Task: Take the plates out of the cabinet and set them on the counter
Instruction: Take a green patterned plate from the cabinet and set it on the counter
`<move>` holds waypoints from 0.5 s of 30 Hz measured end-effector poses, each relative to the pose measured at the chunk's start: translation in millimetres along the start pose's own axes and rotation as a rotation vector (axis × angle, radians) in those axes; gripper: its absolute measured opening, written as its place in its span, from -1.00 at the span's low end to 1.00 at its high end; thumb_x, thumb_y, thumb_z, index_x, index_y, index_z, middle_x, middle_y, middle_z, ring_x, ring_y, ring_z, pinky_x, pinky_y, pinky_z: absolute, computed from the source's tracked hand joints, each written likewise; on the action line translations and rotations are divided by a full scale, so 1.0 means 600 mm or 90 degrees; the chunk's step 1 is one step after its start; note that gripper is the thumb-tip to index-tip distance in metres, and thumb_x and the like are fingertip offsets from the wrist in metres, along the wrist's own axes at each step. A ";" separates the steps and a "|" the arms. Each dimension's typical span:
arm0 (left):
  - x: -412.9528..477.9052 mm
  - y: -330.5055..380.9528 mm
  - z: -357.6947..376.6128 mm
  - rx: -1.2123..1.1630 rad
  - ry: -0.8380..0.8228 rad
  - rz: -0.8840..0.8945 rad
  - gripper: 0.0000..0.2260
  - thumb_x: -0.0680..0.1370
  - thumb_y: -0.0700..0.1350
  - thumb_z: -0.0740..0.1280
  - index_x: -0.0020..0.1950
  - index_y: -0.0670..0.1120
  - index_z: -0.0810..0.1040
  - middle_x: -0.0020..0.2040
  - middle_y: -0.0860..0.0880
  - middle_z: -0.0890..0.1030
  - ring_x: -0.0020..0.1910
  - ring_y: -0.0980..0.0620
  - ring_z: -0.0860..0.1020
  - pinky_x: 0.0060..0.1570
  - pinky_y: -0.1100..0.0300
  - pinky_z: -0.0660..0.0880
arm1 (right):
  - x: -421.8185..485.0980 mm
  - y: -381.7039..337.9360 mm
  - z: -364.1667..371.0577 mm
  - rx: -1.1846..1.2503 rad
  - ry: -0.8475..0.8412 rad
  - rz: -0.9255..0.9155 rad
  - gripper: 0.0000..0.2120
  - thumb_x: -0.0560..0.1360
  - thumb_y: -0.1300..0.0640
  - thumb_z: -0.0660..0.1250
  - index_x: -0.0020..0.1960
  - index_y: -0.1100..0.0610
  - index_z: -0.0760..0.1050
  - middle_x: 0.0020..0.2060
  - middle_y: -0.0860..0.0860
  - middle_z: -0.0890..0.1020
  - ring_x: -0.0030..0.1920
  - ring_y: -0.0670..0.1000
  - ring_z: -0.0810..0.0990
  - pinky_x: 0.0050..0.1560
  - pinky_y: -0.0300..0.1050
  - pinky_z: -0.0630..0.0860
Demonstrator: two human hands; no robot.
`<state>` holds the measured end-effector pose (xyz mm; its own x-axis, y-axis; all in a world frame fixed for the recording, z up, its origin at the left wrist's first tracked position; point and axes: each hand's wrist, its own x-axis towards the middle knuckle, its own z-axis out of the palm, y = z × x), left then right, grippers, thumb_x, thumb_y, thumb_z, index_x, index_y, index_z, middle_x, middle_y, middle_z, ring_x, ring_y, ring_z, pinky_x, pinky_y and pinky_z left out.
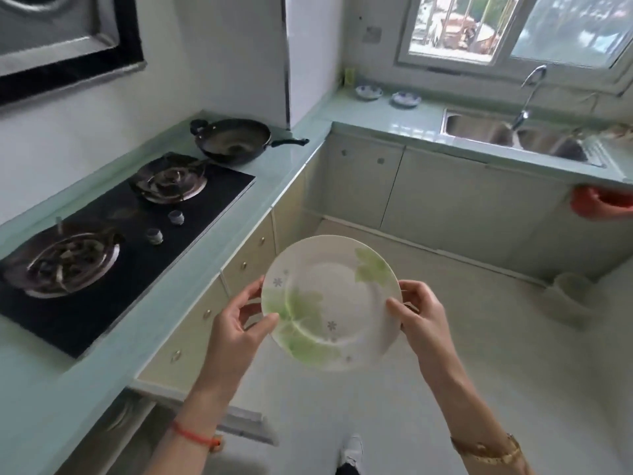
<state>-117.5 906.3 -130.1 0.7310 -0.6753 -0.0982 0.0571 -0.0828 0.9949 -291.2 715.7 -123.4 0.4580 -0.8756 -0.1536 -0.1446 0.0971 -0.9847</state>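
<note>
left hand [239,323]: clamped on the plate [330,303] rim, thumb on top, fingers underneath.
right hand [416,311]: pinching the opposite rim, guessing so it stays steady while carried.
plate: between both hands, over the floor, tilted toward the camera, not set down yet.
tabletop [102,365]: just left of the left hand, likely landing spot.
cabinet: can't tell which one, the lower-left opening is cut off.
bowls [387,94]: far beyond both hands, blurry.

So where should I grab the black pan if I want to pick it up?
Take the pan by its long straight handle, coming from the right side where it sticks out past the bowl toward the counter edge. It is slim enough to wrap a hand around. The small loop opposite suits a second hand.
</note>
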 end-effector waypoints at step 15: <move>0.407 0.046 0.336 -0.018 -0.015 0.025 -0.47 0.49 -0.46 0.35 0.37 -0.02 0.54 0.18 0.03 0.70 0.19 0.05 0.65 0.17 0.15 0.60 | 0.434 -0.048 -0.197 -0.053 0.073 0.010 -0.85 0.44 0.28 0.36 -0.05 0.09 0.54 -0.15 0.15 0.66 -0.21 0.02 0.56 -0.25 -0.10 0.48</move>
<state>-74.6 591.2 -131.3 0.7172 -0.6944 -0.0591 0.0483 -0.0350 0.9982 -271.1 429.0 -125.1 0.3530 -0.9229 -0.1541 -0.2251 0.0761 -0.9714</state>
